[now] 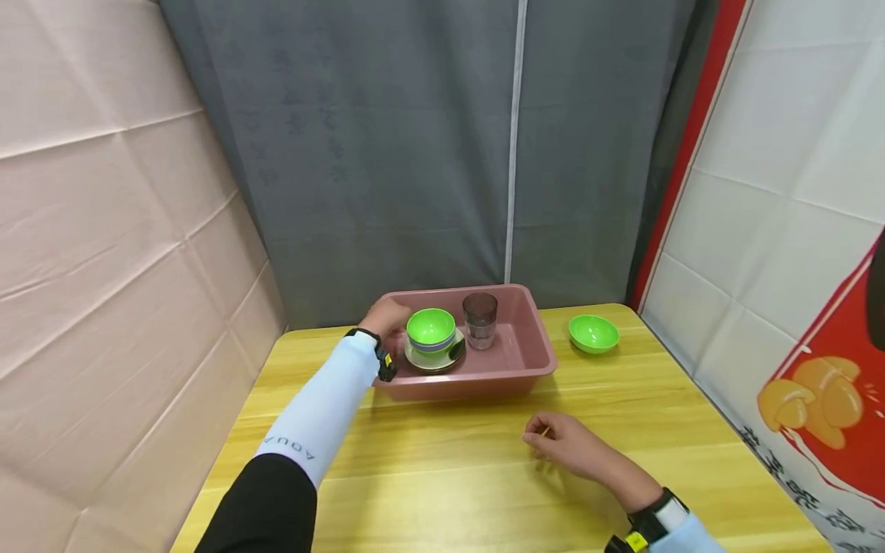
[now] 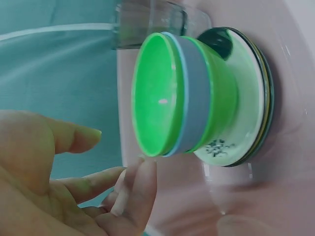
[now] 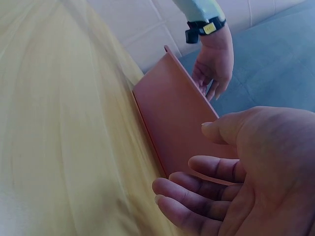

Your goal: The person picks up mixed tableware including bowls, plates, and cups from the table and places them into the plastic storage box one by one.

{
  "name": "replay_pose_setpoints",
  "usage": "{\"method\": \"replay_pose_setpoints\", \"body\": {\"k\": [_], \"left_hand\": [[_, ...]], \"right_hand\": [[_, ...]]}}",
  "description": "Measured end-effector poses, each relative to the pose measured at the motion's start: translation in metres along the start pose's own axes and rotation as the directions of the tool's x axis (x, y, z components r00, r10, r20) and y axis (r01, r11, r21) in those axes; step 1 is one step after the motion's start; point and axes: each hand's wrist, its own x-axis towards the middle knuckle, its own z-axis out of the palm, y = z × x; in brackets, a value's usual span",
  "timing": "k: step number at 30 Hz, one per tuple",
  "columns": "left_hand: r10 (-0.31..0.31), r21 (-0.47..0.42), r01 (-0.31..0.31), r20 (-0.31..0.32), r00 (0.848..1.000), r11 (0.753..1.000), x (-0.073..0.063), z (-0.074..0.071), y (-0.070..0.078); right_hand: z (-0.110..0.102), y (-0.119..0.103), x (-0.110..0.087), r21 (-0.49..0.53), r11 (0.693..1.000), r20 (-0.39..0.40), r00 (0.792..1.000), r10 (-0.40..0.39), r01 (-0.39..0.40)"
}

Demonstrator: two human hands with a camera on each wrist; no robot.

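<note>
My left hand point(image 1: 386, 316) reaches over the left end of a pink plastic basin point(image 1: 515, 359). Its fingers are loosely bent around nothing, with the fingertips right beside a stack of nested bowls. On top of that stack sits a green bowl point(image 2: 156, 96), then a blue-grey bowl point(image 2: 198, 93) and another green bowl point(image 2: 224, 96) under it. The stack stands on a patterned white plate point(image 2: 248, 105), with darker-rimmed plates beneath. My right hand point(image 1: 570, 447) hovers above the table in front of the basin, fingers relaxed and holding nothing.
A clear drinking glass point(image 1: 480, 319) stands in the basin, right of the bowls. Another green bowl point(image 1: 593, 333) sits on the wooden table point(image 1: 442, 468), right of the basin. A grey curtain point(image 1: 387, 169) hangs behind, and light cloth walls flank both sides.
</note>
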Motion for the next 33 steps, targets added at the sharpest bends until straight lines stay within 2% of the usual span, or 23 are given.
{"method": "replay_pose_setpoints", "body": {"k": [7, 11, 17, 22, 27, 33], "left_hand": [[0.054, 0.049, -0.053, -0.007, 0.999, 0.997, -0.030, -0.015, -0.004], [0.128, 0.057, -0.128, -0.001, 0.992, 0.990, -0.060, -0.020, -0.008], [0.231, -0.020, -0.232, -0.008, 0.973, 0.973, -0.114, -0.017, -0.021], [0.292, -0.109, -0.283, 0.075, 0.954, 0.953, -0.148, -0.006, -0.048], [0.327, -0.160, -0.307, 0.118, 0.938, 0.938, -0.164, 0.014, -0.079], [0.316, -0.201, -0.287, 0.130, 0.940, 0.937, -0.170, 0.039, -0.107]], "right_hand": [[-0.003, -0.002, 0.005, -0.020, 1.000, 0.008, 1.000, 0.006, -0.005], [-0.005, -0.005, 0.008, -0.021, 1.000, 0.010, 1.000, 0.013, -0.013], [-0.005, -0.009, 0.011, -0.023, 1.000, 0.015, 1.000, -0.004, 0.004], [-0.005, -0.012, 0.013, -0.028, 0.999, 0.010, 1.000, -0.021, 0.021], [-0.005, -0.013, 0.016, -0.012, 1.000, 0.012, 1.000, -0.001, 0.001], [-0.001, -0.015, 0.020, 0.002, 1.000, 0.018, 1.000, 0.003, -0.003]]}}
